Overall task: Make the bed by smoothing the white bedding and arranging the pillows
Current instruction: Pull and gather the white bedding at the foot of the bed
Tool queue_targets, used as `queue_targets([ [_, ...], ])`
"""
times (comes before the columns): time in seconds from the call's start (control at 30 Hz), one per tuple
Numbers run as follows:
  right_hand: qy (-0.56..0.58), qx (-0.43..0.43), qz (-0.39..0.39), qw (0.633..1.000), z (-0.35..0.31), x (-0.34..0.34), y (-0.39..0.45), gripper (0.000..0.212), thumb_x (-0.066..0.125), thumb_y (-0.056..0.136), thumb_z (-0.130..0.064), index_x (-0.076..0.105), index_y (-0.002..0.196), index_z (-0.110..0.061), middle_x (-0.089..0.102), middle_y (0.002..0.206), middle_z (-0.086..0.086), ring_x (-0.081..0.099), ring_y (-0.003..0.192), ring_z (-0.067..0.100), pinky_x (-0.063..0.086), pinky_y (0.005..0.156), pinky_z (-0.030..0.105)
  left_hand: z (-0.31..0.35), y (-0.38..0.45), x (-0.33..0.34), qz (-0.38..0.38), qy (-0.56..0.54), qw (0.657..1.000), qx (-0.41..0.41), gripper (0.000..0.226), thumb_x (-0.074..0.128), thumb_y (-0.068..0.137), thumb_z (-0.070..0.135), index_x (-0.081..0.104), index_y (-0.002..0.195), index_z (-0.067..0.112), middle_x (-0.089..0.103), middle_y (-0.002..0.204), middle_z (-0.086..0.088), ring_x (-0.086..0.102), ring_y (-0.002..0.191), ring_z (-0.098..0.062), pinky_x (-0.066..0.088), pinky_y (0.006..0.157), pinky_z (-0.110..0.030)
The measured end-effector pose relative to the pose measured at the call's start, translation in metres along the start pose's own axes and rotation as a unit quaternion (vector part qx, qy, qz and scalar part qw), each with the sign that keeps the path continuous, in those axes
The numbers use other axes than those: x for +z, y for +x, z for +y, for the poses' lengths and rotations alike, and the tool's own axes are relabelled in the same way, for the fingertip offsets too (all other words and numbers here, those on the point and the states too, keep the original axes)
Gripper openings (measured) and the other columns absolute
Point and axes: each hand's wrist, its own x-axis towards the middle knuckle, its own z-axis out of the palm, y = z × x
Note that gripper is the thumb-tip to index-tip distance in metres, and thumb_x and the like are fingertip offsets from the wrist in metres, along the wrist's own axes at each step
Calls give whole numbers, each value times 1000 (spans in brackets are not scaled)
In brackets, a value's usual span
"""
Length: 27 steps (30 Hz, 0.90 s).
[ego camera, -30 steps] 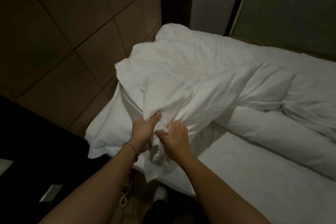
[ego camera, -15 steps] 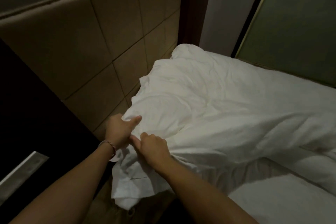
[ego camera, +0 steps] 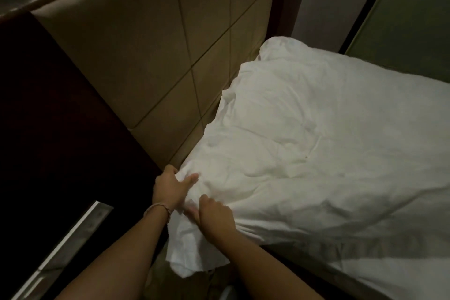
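White duvet (ego camera: 316,148): spread over bed, near corner bunched at headboard (ego camera: 146,56); left hand (ego camera: 170,187) and right hand (ego camera: 215,212) both clamped on that corner. Likely soft, light, limp; best gripped at corners

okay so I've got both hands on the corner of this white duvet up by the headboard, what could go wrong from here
1. The corner flap hangs off the bed edge below your right hand; it may droop there unless tucked.
2. Your left hand bunches the duvet against the padded headboard, which could set new creases into an already wrinkled surface.
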Motion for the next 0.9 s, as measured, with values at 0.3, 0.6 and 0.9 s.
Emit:
queue_targets([
  [0.3,-122,45,72,989,94,-17,-25,55,33,88,-68,59,84,-20,58,85,1,57,77,23,48,63,38,26,-6,56,-23,46,997,60,100,63,73,77,33,147,17,39,141,-16,43,128,-40,44,102,-54],
  [0.6,-142,303,76,939,289,-102,-198,78,17,95,-69,71,107,-15,68,116,12,67,105,32,57,74,45,183,-137,211,-182,110,933,292,98,51,80,80,25,154,21,28,155,-7,32,139,-31,40,106,-48],
  [0.9,-90,452,119,879,447,-163,-421,117,-27,72,-79,34,152,-19,25,162,10,21,149,29,24,116,51,307,-350,371,-281,192,808,480,92,44,82,81,20,155,32,26,158,-5,30,141,-27,38,110,-45],
])
